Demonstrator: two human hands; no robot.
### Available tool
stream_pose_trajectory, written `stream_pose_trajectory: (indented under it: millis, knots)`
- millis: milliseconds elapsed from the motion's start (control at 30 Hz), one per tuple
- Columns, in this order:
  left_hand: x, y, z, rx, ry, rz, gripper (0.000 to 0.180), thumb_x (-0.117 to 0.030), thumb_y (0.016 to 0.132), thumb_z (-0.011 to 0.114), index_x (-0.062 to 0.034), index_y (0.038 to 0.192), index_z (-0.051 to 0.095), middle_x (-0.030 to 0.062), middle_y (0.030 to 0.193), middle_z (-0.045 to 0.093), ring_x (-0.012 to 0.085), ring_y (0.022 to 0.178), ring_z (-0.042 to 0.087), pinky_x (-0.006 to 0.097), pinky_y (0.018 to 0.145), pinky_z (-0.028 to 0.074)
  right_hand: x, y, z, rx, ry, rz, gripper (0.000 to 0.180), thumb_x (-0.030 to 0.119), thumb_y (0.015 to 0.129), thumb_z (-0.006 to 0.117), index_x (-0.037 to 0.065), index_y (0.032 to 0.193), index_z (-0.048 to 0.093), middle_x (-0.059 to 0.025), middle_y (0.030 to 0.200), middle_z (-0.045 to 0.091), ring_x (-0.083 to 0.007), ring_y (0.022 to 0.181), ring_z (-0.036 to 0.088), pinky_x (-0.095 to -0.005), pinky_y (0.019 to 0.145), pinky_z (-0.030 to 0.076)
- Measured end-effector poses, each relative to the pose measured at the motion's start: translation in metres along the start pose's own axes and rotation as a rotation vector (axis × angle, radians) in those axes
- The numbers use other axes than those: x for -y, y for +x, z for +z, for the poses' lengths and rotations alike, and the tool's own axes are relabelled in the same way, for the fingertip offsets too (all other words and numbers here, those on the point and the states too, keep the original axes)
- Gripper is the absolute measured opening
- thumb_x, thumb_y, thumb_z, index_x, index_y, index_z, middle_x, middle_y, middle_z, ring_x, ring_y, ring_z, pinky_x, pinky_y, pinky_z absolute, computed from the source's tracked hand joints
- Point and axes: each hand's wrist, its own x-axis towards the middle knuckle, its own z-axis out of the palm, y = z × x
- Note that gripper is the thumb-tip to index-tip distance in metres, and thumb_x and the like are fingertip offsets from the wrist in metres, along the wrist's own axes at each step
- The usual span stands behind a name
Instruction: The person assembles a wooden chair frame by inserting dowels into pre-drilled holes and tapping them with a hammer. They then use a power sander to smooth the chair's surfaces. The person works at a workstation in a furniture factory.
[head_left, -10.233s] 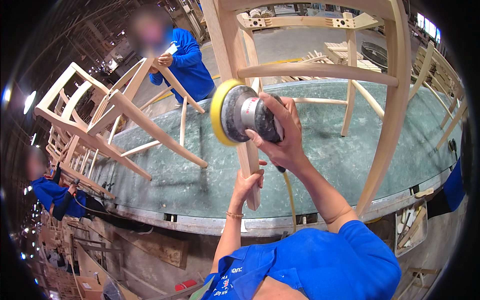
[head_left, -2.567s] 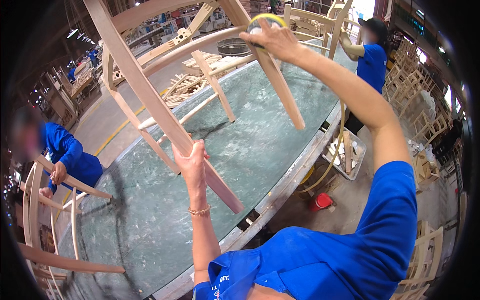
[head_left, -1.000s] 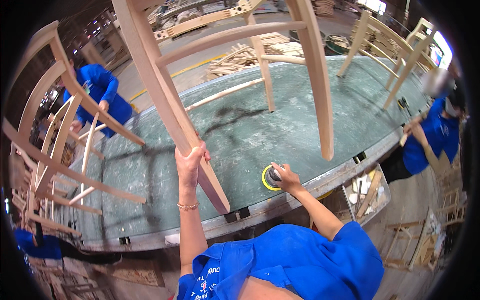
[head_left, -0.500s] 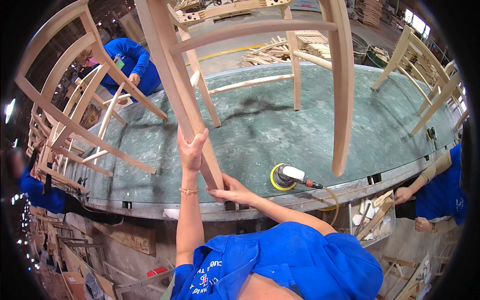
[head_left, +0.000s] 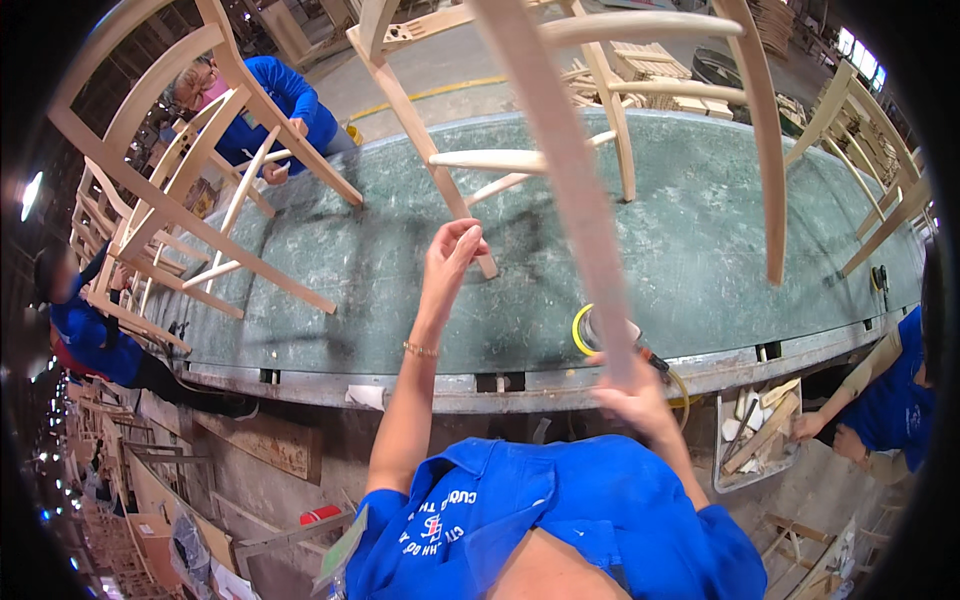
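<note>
I hold an unfinished pale wooden chair (head_left: 640,90) raised over the green worktable (head_left: 330,270). My left hand (head_left: 452,250) is closed around the lower end of one chair leg (head_left: 420,140). Close to my body, my right hand (head_left: 630,395) grips the tip of another leg (head_left: 570,190), which runs blurred up the middle of the view. A round sander with a yellow pad (head_left: 592,330) lies on the table near its front edge, just beyond my right hand, with its hose trailing to the right.
Other bare wooden chairs stand at the left (head_left: 170,200) and right (head_left: 880,150) of the table. A person in blue (head_left: 270,100) works across the table, another at the left (head_left: 85,325), a third at the right (head_left: 890,405). A tray of wood scraps (head_left: 760,440) hangs below the table edge.
My right hand set the sander down on the table, let it go and took hold of a chair leg. The chair has swung closer over me.
</note>
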Motion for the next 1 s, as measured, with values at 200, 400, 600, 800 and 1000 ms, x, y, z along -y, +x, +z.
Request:
stream_pose_trajectory:
  millis: [200,400,600,800,1000]
  knots:
    - [0.101,0.073,-0.069,-0.381,0.556,0.036,0.073,-0.048,0.078,0.072,0.0067,0.123,0.052,0.0190,0.106,0.064,0.0268,0.095,0.064,0.035,0.080,0.050,0.017,-0.034,-0.051,-0.227,-0.095,-0.081,0.048,0.009,0.071,0.070,0.000,0.117,0.058,-0.0052,0.100,0.065,-0.0049,0.066,0.055,-0.0209,0.058,0.044]
    - [0.080,0.120,-0.052,-0.360,0.578,0.065,0.063,-0.040,0.078,0.070,0.0055,0.119,0.056,0.0175,0.107,0.066,0.0273,0.096,0.066,0.036,0.082,0.050,0.005,-0.039,-0.058,-0.263,-0.083,-0.058,0.049,0.007,0.069,0.068,-0.002,0.116,0.058,-0.0037,0.097,0.064,-0.0036,0.066,0.053,-0.0212,0.062,0.044]
    - [0.076,0.117,-0.059,-0.222,0.371,0.146,0.045,-0.028,0.087,0.064,0.0041,0.118,0.058,0.0111,0.099,0.069,0.0176,0.091,0.067,0.031,0.080,0.050,-0.016,-0.045,-0.072,-0.238,-0.146,-0.092,0.044,0.009,0.067,0.069,-0.002,0.109,0.059,0.0011,0.076,0.059,-0.0051,0.064,0.053,-0.0219,0.062,0.043]
    - [0.071,0.105,-0.056,-0.083,0.374,0.077,0.044,-0.019,0.090,0.061,0.0047,0.125,0.051,0.0087,0.103,0.066,0.0137,0.095,0.062,0.028,0.083,0.048,-0.029,-0.053,-0.078,-0.247,-0.114,-0.109,0.036,0.009,0.066,0.070,-0.001,0.100,0.063,0.0011,0.065,0.057,-0.0059,0.059,0.053,-0.0229,0.059,0.043]
    - [0.007,0.117,-0.072,-0.282,0.217,0.456,0.052,-0.021,0.089,0.061,0.0024,0.132,0.042,0.0120,0.123,0.054,0.0183,0.110,0.052,0.031,0.094,0.042,-0.042,-0.052,-0.085,-0.215,-0.074,-0.075,0.033,0.009,0.068,0.072,0.000,0.099,0.065,0.0021,0.062,0.057,-0.0052,0.056,0.053,-0.0224,0.055,0.042]
